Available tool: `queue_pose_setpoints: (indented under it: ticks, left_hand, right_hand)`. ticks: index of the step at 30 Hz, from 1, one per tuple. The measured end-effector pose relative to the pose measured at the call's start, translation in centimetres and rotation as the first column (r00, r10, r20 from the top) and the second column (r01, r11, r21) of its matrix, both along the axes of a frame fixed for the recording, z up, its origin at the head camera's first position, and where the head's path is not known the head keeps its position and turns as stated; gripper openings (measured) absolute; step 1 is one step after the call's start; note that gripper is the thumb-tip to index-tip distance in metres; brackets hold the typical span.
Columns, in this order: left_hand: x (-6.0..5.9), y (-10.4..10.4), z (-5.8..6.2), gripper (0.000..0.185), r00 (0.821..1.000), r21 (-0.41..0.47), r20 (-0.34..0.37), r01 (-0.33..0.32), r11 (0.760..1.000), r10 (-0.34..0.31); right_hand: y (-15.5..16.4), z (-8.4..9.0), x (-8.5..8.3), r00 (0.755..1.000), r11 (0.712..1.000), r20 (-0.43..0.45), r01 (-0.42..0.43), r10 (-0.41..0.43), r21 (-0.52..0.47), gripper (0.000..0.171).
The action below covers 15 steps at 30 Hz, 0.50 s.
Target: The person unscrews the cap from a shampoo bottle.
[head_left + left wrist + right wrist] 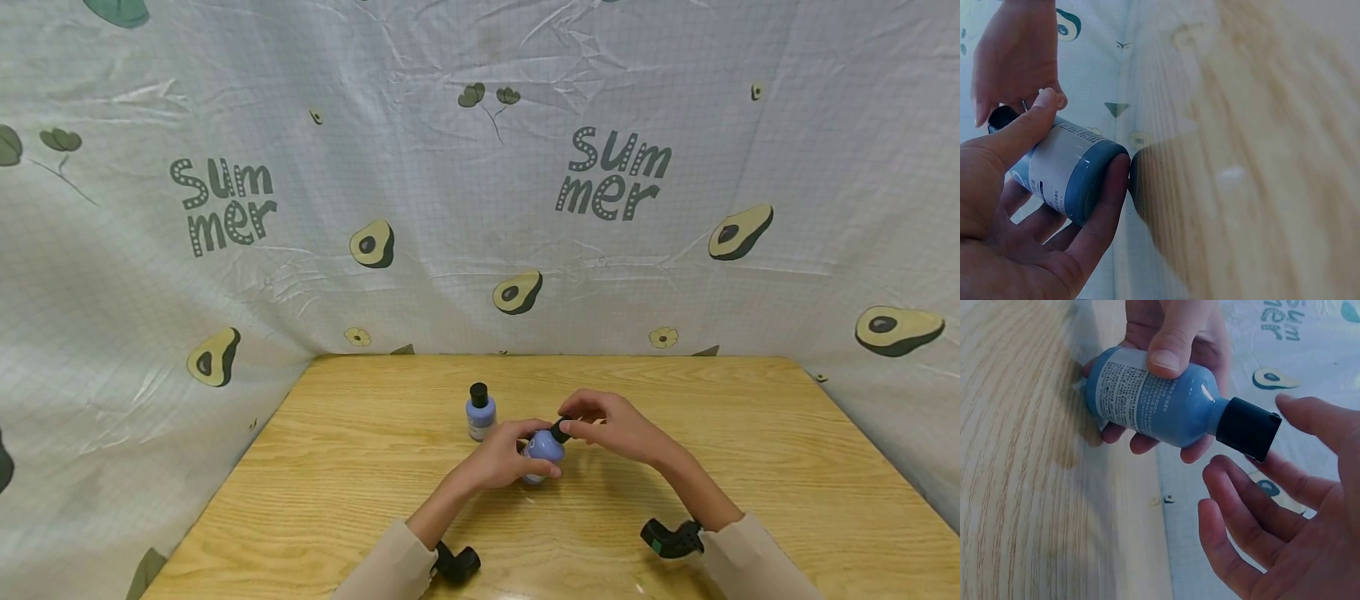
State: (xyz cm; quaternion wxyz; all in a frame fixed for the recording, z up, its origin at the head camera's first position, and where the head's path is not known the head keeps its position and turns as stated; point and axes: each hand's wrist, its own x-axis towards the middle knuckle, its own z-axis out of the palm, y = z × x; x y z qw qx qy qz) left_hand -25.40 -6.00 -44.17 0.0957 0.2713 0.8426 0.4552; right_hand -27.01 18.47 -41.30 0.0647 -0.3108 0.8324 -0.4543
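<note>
One blue bottle (545, 446), capped and tilted, is held above the wooden table (337, 467) near its middle, its black cap (1249, 429) pointing up and toward the right hand (618, 429). One left hand (495, 457) grips its body, the thumb (1169, 353) pressed on one side and the fingers curled around the other; whether the base touches the wood, I cannot tell. The right hand is bent loosely around the cap, thumb and fingers spread to either side; I cannot tell whether it pinches the cap or only hovers about it. One pale label (1124, 394) with dense, tiny print wraps the bottle. A second bottle (481, 421), matching and also black-capped, stands upright just behind the left hand, making two in all. Two beige sleeves (386, 567) enter from the bottom edge, with two black wrist cameras (671, 540), one at each wrist. Behind the table hangs a whitish sheet (450, 183) printed with two "summer" designs (613, 173), five large avocado halves (517, 292) and two yellow flowers (663, 337).
</note>
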Motion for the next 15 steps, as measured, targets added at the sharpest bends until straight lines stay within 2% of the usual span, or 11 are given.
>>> queue_pose_setpoints:
  ticks: [5,15]
  left_hand:
    - [-0.03,0.01,-0.07,0.056,1.000,-0.001,0.001,-0.001,1.000,0.001]
    - [0.01,0.00,0.03,0.059,1.000,-0.020,0.003,-0.019,1.000,0.019]
  right_hand:
    - [0.06,-0.08,-0.08,1.000,1.000,0.010,0.000,0.000,0.003,0.021]
    - [0.20,0.12,-0.07,0.995,0.997,-0.076,-0.071,0.070,-0.013,0.021]
